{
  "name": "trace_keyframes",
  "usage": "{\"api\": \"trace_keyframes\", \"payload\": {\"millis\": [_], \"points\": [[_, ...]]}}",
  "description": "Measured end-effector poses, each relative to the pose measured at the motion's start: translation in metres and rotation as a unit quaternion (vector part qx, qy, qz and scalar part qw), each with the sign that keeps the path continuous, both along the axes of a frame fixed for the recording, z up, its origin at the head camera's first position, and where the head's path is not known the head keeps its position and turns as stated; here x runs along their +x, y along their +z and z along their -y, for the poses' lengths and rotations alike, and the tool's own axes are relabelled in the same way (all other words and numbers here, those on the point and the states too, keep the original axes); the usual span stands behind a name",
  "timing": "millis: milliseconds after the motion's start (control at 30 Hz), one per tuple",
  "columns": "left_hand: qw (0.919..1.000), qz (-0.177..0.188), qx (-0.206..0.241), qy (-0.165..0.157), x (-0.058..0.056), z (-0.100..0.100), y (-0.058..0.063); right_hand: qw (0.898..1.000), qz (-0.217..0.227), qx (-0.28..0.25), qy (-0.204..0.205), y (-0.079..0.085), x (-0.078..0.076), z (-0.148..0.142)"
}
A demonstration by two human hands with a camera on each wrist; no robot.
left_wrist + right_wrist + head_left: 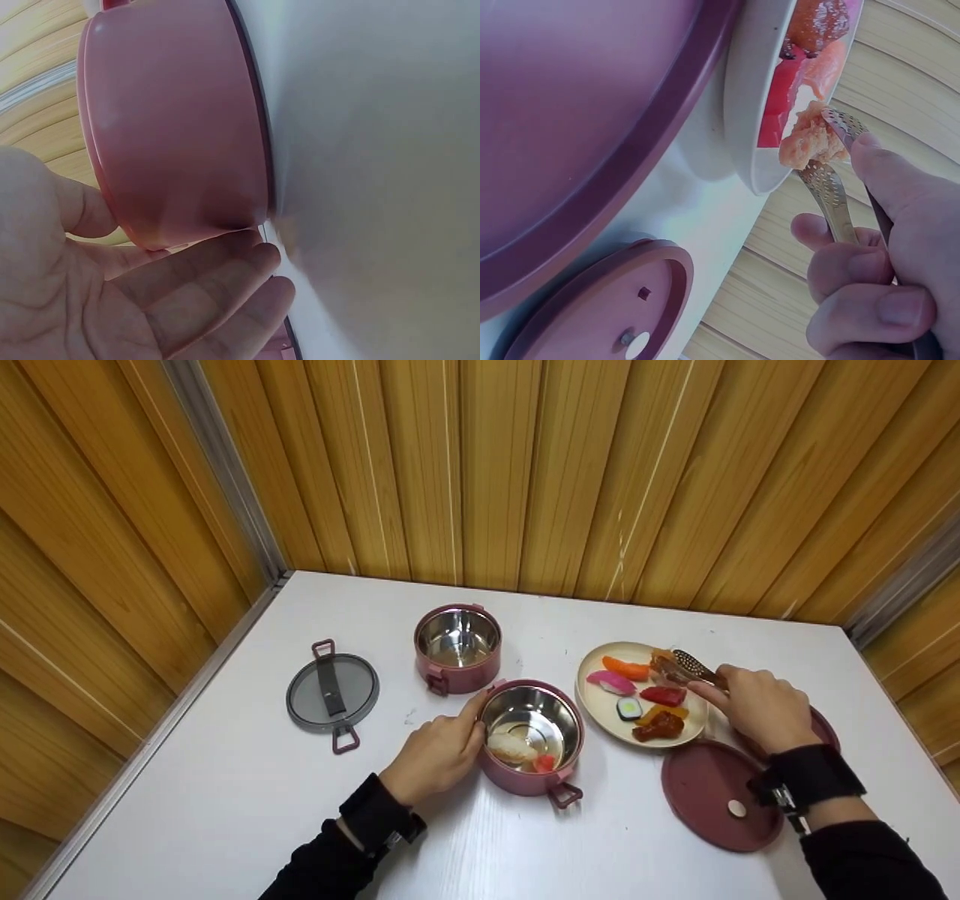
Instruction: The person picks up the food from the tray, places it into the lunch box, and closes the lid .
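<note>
My left hand [439, 754] holds the left side of a pink steel-lined lunch box bowl [532, 784], thumb and fingers against its outer wall. Inside the bowl lie a pale food piece [511, 748] and a small red piece [544, 763]. In the right wrist view my right hand [885, 262] grips metal tongs [829, 199] with perforated tips. A brown fried-chicken-like piece [810, 139] sits between those tips, at the rim of a cream plate [600, 718]. On the plate are sushi pieces, among them an orange one [625, 668] and a pink one [611, 682], and a glazed brown piece [658, 727].
A second pink bowl [457, 678] stands behind the held one. A grey lid with handles [304, 697] lies to the left. At right, a maroon lid [705, 795] lies near the plate, with another maroon lid [825, 727] partly under my right hand. Wood-panelled walls [495, 472] border the white table.
</note>
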State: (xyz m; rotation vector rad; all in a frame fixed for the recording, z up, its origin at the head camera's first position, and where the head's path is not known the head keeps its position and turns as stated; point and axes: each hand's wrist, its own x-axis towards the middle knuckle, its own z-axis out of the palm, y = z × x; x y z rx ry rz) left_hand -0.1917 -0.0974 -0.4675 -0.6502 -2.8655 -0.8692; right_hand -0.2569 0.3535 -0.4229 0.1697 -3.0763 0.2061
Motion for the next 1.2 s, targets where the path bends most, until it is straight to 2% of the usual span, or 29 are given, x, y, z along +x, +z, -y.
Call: {"api": "trace_keyframes", "payload": {"millis": [700,1200], "points": [[0.9996,-0.008,0.021,-0.017,0.0,0.001,-0.002,1.0,-0.013,-0.01,-0.004,0.011,0.009,0.005],[0.9996,-0.013,0.023,-0.014,0.0,0.0,0.001,1.0,0.006,-0.014,0.014,0.03,0.022,0.031]]}}
